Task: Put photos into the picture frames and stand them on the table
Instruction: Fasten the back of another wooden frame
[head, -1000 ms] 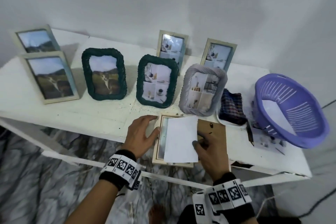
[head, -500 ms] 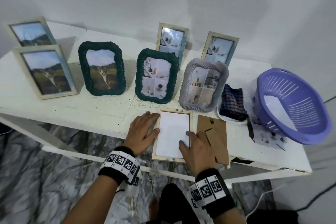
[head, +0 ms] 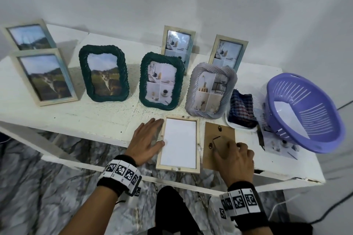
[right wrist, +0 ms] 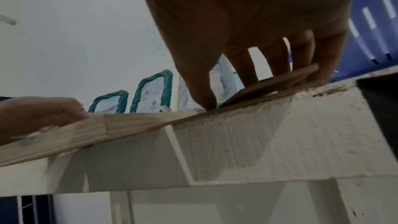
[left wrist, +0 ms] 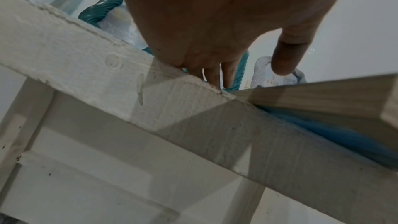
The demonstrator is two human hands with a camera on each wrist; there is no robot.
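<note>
A light wooden frame (head: 178, 168) lies face down near the table's front edge, its near end past the edge. A photo (head: 178, 143) sits in it, white back up. My left hand (head: 155, 131) lies flat on the table, fingers straight, thumb against the frame's left rail; the left wrist view shows that hand (left wrist: 215, 40) beside the frame (left wrist: 323, 94). To the frame's right lies the brown backing board (head: 217, 139). My right hand (head: 227, 147) is curled on it. In the right wrist view my right hand (right wrist: 241, 91) pinches the board's raised stand flap (right wrist: 269, 84).
Several filled frames stand along the table's back and middle, the grey wicker one (head: 210, 91) just behind the flat frame. A checked cloth (head: 241, 108) on a white tray, a purple basket (head: 305, 112) and loose photos (head: 280, 145) sit at the right.
My right hand laid the photo into the frame, then moved right onto the backing board. My left hand stayed at the frame's left edge.
</note>
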